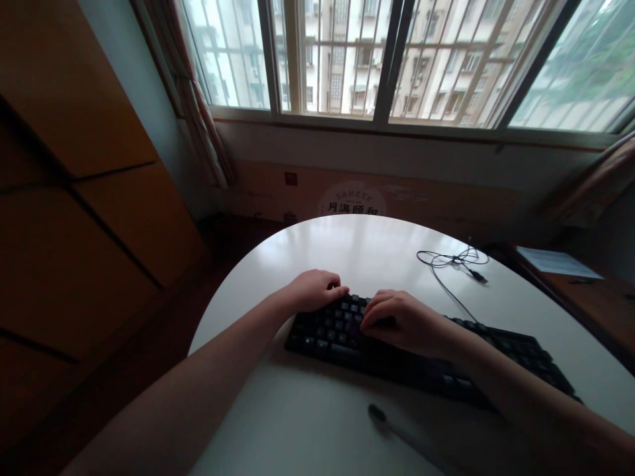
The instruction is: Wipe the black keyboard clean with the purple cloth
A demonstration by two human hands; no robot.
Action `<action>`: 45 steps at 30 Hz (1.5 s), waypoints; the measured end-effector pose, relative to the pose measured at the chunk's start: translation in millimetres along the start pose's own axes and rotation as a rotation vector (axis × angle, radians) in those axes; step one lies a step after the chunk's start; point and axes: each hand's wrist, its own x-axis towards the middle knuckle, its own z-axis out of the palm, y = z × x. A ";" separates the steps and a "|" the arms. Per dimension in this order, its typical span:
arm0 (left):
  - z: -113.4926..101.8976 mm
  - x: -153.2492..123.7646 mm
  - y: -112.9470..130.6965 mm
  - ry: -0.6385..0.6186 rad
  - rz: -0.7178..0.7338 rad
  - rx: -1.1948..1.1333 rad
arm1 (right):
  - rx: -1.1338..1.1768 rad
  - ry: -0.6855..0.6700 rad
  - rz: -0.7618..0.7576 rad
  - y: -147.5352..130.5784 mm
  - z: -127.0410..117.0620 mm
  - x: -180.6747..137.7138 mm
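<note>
A black computer keyboard (342, 354) lies at a slant on the white round table. My left hand (320, 289) is at its far left corner, with the fingers curled around the back edge and the thumb along the top row. Over the left-middle keys is my right hand (399, 317), fingers bent and pressed together with the tips down at the keys. Whatever may be between those fingertips is hidden. My right forearm crosses above the keyboard and covers part of its right half. Nearer to me is a thin brush (378, 415) with a dark head, like a toothbrush.
The keyboard's black cable (449, 259) lies loosely coiled on the table (337, 244), its USB plug (477, 276) to the right. A brown wooden surface (595, 297) with a paper sheet (558, 262) stands at right. Wooden cabinets (114, 218) are on the left, barred windows ahead.
</note>
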 end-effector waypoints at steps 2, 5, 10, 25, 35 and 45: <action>0.0 -0.1 0.3 0.002 0.003 0.006 | -0.008 -0.017 -0.016 -0.6 -2.5 -1.1; 0.5 0.0 -0.3 0.007 0.011 0.006 | -0.141 -0.002 -0.012 -2.4 1.5 -1.5; 0.0 -0.7 0.0 0.014 0.011 0.012 | -0.286 -0.033 -0.016 -8.1 4.0 -3.1; 0.0 -1.0 0.5 0.028 0.011 0.032 | -0.325 -0.135 0.065 -31.5 6.4 2.8; -1.1 -0.9 2.6 0.021 0.004 0.034 | -0.344 -0.107 0.077 -33.1 8.8 2.6; -2.3 -0.6 4.2 0.023 0.000 0.049 | -0.357 -0.105 0.141 -39.3 4.8 6.1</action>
